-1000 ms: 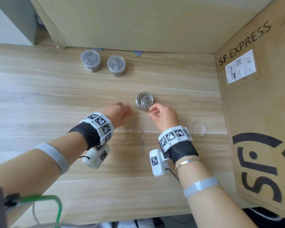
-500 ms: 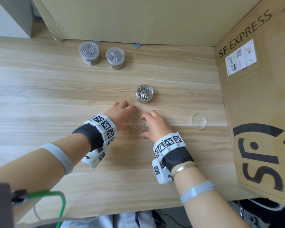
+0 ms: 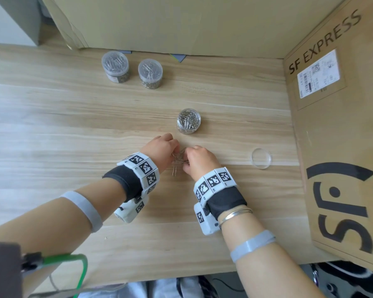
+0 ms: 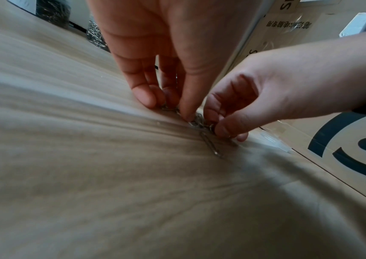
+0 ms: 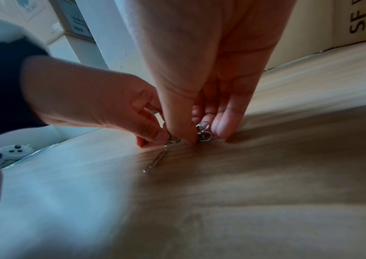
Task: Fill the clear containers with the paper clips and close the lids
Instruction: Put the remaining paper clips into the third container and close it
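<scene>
A small heap of silver paper clips [image 3: 178,158] lies on the wooden table between my two hands. My left hand [image 3: 174,149] and my right hand [image 3: 187,160] meet over it, fingertips down on the table, each pinching clips from its own side. In the left wrist view the left thumb and fingers [image 4: 146,98] close on the paper clips [image 4: 197,120]. One clip [image 5: 157,161] trails loose toward me. The open clear container [image 3: 188,121], nearly full of clips, stands just beyond the hands. Its round clear lid [image 3: 261,158] lies flat to the right.
Two closed clear containers of clips [image 3: 115,66] [image 3: 150,73] stand at the back left. A large SF Express cardboard box [image 3: 340,147] walls off the right side, and another box [image 3: 159,22] stands along the back. Bare table stretches to the left.
Both hands have drawn together and raked the scattered clips into one tight heap. Their fingers went from spread flat to pinching the clips.
</scene>
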